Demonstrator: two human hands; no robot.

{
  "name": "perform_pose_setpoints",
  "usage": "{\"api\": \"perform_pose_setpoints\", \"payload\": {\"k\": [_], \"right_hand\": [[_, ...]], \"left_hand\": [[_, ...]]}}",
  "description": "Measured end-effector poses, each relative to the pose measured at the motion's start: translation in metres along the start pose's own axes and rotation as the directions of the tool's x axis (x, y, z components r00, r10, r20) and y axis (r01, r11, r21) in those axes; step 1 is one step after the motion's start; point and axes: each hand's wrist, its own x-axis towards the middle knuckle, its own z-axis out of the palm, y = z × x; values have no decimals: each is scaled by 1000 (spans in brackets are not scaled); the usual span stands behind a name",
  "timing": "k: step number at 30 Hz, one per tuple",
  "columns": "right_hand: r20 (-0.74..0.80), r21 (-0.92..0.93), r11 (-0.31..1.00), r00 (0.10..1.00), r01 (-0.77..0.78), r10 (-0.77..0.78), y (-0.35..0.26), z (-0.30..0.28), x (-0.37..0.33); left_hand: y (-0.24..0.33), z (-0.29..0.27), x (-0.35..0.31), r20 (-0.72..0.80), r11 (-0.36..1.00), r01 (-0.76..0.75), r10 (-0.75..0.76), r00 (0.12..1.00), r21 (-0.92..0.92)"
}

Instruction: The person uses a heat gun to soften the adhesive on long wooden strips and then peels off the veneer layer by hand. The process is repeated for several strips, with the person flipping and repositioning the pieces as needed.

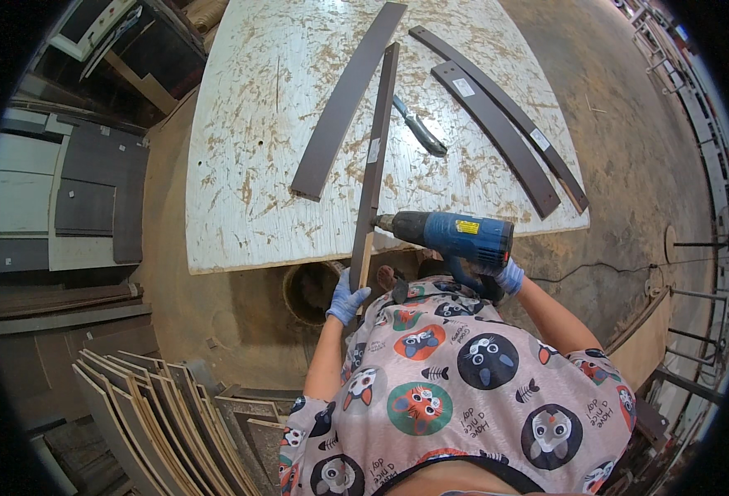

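My left hand [348, 298], in a light blue glove, is closed round the near end of a long dark brown board strip [370, 183]. That strip stretches away over the table, its pale raw edge showing near my hand. My gloved right hand [507, 276] grips a blue and black heat gun [462, 236], mostly hidden behind its body. The gun's metal nozzle points left, at or very near the strip's edge; contact is hard to tell. Beyond the strip lies a knife [419, 130] with a dark handle.
The worn white table [240, 190] bears another wide brown strip [344, 107] on the left and two brown strips [497, 136] on the right. A cord [588, 266] trails at the right. Panels [145, 413] stand stacked at the lower left; a round bin [298, 298] sits below the table edge.
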Motion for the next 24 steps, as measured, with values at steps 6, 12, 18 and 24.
{"api": "perform_pose_setpoints", "payload": {"k": [6, 12, 18, 24], "right_hand": [[-63, -158, 985, 994, 76, -87, 15, 2, 0], [31, 169, 974, 988, -153, 149, 15, -2, -5], [0, 357, 892, 954, -279, 298, 9, 2, 2], [-62, 473, 827, 925, -303, 374, 10, 3, 17]], "left_hand": [[-5, 0, 2, -21, 1000, -26, 26, 999, 15], [1, -3, -3, 5, 999, 0, 0, 1000, 50], [-4, -14, -26, 4, 990, -39, 38, 999, 133], [8, -21, -61, 1, 989, 18, -19, 1000, 149]]}}
